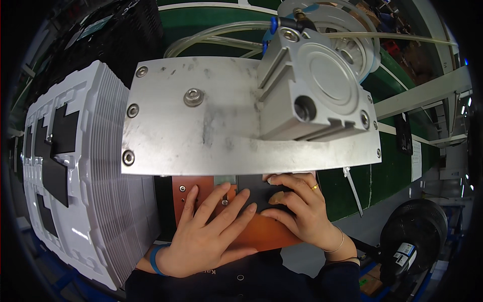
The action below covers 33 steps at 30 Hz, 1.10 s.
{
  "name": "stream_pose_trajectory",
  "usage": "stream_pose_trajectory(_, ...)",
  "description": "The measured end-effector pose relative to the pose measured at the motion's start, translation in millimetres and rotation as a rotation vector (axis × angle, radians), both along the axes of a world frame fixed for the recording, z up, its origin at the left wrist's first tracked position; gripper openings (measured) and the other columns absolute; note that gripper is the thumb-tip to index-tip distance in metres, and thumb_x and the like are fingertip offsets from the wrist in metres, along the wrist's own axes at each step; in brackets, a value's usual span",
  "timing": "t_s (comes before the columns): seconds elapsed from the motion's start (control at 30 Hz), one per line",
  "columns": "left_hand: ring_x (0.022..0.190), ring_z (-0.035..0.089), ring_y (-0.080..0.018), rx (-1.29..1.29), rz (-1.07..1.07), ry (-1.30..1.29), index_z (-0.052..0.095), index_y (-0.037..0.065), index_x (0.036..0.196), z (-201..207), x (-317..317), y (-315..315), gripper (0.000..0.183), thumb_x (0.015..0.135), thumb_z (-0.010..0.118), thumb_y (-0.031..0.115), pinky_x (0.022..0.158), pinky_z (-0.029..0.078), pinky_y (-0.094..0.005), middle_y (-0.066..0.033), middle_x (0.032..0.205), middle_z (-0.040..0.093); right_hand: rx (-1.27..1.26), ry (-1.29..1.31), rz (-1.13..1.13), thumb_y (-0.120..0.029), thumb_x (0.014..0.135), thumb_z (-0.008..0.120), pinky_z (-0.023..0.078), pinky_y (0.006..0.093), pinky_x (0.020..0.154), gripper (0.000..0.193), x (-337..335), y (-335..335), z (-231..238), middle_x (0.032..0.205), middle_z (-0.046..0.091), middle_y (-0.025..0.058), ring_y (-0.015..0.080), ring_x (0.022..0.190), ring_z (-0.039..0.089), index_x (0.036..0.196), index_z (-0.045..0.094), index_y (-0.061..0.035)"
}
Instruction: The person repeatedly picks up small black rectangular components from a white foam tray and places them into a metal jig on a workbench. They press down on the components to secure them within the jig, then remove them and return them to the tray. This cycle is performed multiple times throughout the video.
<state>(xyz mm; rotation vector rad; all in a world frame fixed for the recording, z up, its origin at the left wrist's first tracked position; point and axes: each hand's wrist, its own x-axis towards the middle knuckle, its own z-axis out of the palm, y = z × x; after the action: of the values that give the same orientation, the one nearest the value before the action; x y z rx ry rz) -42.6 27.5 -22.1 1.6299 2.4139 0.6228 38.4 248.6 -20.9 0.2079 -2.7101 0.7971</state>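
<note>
My left hand (209,229), with a blue wristband, is spread over an orange fixture plate (188,185). Its fingertips reach a metal pin (225,202) and the left edge of a flat dark grey piece (254,185) on that plate. Over the right part of the grey piece is my right hand (302,206), its fingers bent and apart, the tips resting on or just above the surface. One of its fingers wears a tan finger cot (276,198); another wears a ring. A silver metal press plate (221,136) overhangs the far part of the fixture and hides it.
A pneumatic cylinder (322,85) stands on the press plate, with clear air hoses (216,32) behind. At left rises a stack of white plastic trays (108,166) carrying black flat pieces (65,131). A black fan (412,236) is at lower right, beside the green bench (332,196).
</note>
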Motion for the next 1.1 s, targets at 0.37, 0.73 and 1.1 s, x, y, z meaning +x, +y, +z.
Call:
stream_pose_trajectory(0.37,0.134,0.039,-0.0377,0.159,-0.021,-0.004,0.060,0.008,0.128,8.4,-0.8,-0.9,0.065,0.078,0.074,0.048,0.105,0.035,-0.0586,-0.0126,0.143,0.047,-0.244,-0.206,0.031,-0.005,0.072,0.078,0.044,0.0412,0.088,0.030,-1.9,3.8,21.5,0.105,0.052,0.0116,0.0327,0.103,0.053,0.092,0.055,-0.0067)
stream_pose_trajectory(0.73,0.085,0.069,-0.0125,0.609,0.246,-1.125,0.061,-0.006,0.122,8.3,25.8,-1.1,0.038,0.088,0.071,0.007,0.073,0.058,-0.0262,-0.0113,0.099,0.071,-1.168,-0.372,0.066,0.008,0.080,0.074,0.050,0.0242,0.083,0.043,30.4,-16.6,28.6,0.101,0.058,0.0051,0.0098,0.093,0.060,0.115,0.051,-0.0023)
stream_pose_trajectory(1.1,0.077,0.069,-0.0105,0.613,0.265,-1.061,0.067,-0.007,0.107,19.5,42.0,-35.7,0.021,0.090,0.067,0.005,0.069,0.059,-0.0243,-0.0076,0.089,0.073,-0.774,-0.323,0.141,-0.016,0.085,0.077,0.038,0.0233,0.065,0.015,0.1,-47.2,50.4,0.082,0.051,-0.0020,0.0072,0.075,0.047,0.085,0.073,-0.0018)
